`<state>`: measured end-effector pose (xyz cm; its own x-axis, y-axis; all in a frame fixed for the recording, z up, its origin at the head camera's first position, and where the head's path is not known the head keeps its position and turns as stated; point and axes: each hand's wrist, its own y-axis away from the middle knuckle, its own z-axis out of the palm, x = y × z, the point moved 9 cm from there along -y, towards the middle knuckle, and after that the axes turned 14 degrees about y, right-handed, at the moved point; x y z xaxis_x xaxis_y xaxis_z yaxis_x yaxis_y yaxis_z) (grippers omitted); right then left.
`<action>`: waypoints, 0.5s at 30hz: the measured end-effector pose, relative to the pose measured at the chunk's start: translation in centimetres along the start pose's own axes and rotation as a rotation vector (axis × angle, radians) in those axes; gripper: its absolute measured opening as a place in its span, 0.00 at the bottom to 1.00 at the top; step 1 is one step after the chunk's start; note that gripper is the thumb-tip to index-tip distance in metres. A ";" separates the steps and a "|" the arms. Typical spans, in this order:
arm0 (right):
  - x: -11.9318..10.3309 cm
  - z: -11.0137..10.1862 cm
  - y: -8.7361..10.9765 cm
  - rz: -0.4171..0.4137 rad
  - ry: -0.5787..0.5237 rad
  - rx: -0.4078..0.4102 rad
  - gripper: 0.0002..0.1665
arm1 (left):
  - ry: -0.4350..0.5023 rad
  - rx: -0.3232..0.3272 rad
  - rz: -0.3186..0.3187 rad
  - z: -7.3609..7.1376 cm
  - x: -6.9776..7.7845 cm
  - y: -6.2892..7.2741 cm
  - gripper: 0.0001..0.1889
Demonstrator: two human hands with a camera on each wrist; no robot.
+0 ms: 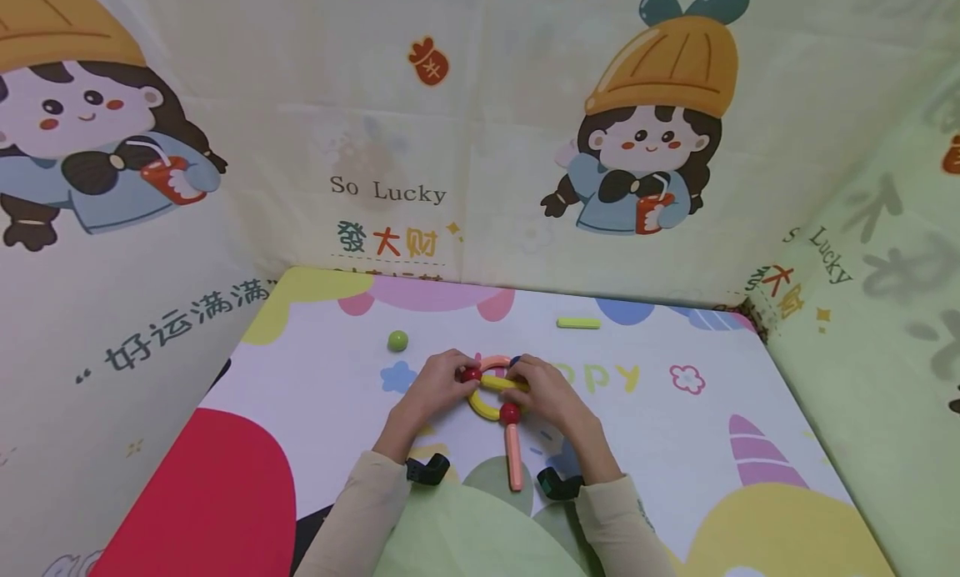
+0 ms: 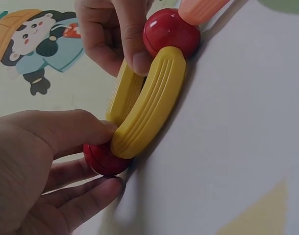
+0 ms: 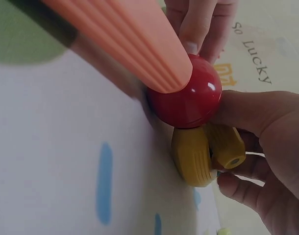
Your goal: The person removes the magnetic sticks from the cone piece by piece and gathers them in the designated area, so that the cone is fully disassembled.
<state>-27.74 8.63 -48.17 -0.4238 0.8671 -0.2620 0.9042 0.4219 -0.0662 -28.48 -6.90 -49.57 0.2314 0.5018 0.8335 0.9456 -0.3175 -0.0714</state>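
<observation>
Ring figure: rods and balls joined near the middle of the tabletop, between the two hands, in front of the person.
Yellow curved rod: forms the ring's near left side, joining the left red ball to the near red ball.
Yellow straight rod: runs from beside the left red ball across the ring to the right hand; the right wrist view shows a small grey disc in its end.
Pink curved rod: arches along the far side, towards a dark blue ball partly covered by the right hand.
Pink straight rod: touches the near red ball and points towards the person.
Left hand: pinches the left red ball, thumb at the yellow rods' ends and fingers bent under the ball.
Right hand: grips the yellow straight rod between thumb and fingers, just beside the near red ball.
Green ball: alone on the tabletop, beyond the left hand.
Yellow-green rod: lies crosswise near the far edge, apart from the ring.
Tabletop: white, printed with coloured shapes and letters.
Sleeves: pale, with a black device at each wrist.
Backdrop: cream cloth with cartoon figures and "So Lucky".
</observation>
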 end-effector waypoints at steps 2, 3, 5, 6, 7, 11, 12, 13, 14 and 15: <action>-0.1 0.0 0.0 0.001 -0.004 0.000 0.13 | 0.010 0.004 0.001 0.0 0.0 0.0 0.16; -0.1 0.0 0.0 0.003 -0.004 -0.001 0.13 | 0.020 0.008 0.001 0.0 0.0 0.0 0.16; -0.1 -0.1 0.0 0.005 -0.003 -0.004 0.13 | 0.036 0.014 0.007 0.0 0.1 0.0 0.15; -0.2 -0.1 0.0 0.005 -0.001 -0.002 0.13 | 0.045 0.017 0.007 -0.1 0.2 0.0 0.15; -0.2 -0.2 0.0 0.005 0.002 0.000 0.13 | 0.051 0.021 0.006 -0.1 0.2 0.0 0.15; -0.3 -0.5 0.0 0.000 0.013 0.005 0.14 | 0.055 0.032 0.001 -0.1 0.3 0.0 0.15; -0.4 -0.5 -0.1 0.002 0.009 0.006 0.14 | 0.055 0.037 0.001 -0.1 0.3 0.0 0.15; -0.3 -0.6 -0.1 0.008 0.005 0.005 0.14 | 0.054 0.043 0.003 -0.1 0.3 0.0 0.15; -0.3 -0.7 -0.1 0.015 -0.003 0.003 0.14 | 0.054 0.048 -0.001 -0.2 0.2 0.0 0.15; -0.2 -0.7 -0.1 0.024 -0.008 -0.001 0.13 | 0.055 0.054 -0.001 -0.3 0.2 0.0 0.15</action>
<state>-27.77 8.61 -47.39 -0.4014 0.8749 -0.2709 0.9141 0.4011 -0.0588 -28.49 -6.99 -49.23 0.2190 0.4570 0.8621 0.9571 -0.2722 -0.0988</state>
